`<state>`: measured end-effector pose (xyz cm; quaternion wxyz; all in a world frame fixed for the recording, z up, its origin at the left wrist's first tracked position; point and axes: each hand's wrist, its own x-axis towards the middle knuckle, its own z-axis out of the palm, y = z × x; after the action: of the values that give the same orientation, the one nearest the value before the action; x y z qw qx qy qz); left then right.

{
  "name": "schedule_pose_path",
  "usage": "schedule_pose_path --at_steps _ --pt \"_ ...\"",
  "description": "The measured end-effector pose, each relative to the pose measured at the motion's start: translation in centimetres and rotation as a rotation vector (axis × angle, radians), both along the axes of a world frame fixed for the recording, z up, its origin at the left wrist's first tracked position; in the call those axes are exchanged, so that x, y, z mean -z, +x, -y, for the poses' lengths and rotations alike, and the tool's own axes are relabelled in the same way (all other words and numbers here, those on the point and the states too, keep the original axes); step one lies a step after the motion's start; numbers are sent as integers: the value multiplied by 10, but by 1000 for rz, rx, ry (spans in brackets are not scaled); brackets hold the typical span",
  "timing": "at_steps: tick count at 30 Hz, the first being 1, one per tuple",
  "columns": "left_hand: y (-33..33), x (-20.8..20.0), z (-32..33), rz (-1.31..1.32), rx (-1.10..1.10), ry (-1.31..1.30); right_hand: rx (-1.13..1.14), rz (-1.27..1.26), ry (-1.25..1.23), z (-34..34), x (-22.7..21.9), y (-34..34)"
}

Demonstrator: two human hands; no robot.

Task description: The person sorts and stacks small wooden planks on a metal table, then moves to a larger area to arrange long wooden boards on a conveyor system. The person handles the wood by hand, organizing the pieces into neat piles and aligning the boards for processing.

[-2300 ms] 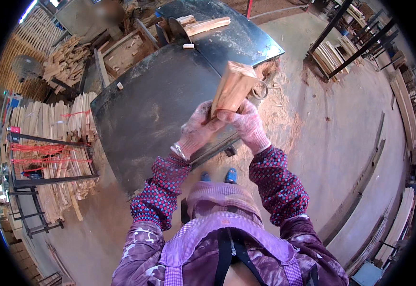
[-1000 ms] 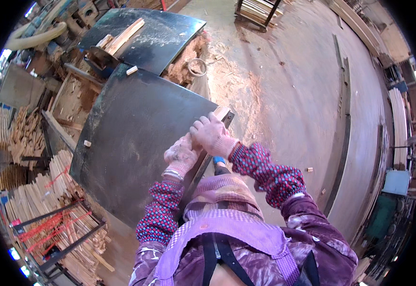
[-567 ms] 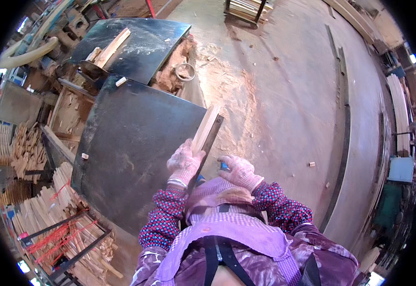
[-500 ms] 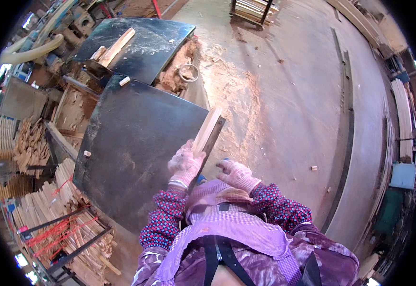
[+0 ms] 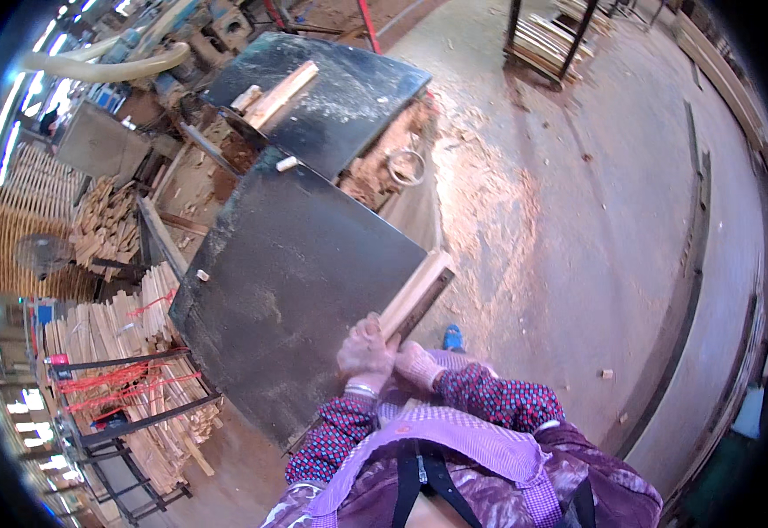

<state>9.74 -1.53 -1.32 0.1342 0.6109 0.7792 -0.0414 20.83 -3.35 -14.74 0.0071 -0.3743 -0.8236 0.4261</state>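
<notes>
My left hand, in a pale work glove, is closed round the near end of a small bundle of wooden strips. The strips lie side by side along the right edge of a dark metal machine table, their far end at its corner. Beside it, my gloved right hand is at the same near end of the strips, just off the table edge. Its fingers are mostly hidden behind the left hand and the wood.
More strips lie on the far dark tabletop, past a blade-like disc. A wood block sits near the gap. Sawdust covers the floor on the right. A rack of bundled strips stands at left.
My right hand has come in from the right to the near end of the strips, beside my left hand. The whole view has shifted, with the table now farther right.
</notes>
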Motion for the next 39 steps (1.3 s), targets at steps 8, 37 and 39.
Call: schedule_pose_path --at_steps 8,37,39 --pt "-41 25 -12 20 32 125 -312 144 278 -34 -33 -23" --pt "-461 16 -330 -128 -99 298 108 15 -365 -62 -35 -60" --pt "-471 9 -346 -80 -145 196 405 137 -775 -70 -38 -72"
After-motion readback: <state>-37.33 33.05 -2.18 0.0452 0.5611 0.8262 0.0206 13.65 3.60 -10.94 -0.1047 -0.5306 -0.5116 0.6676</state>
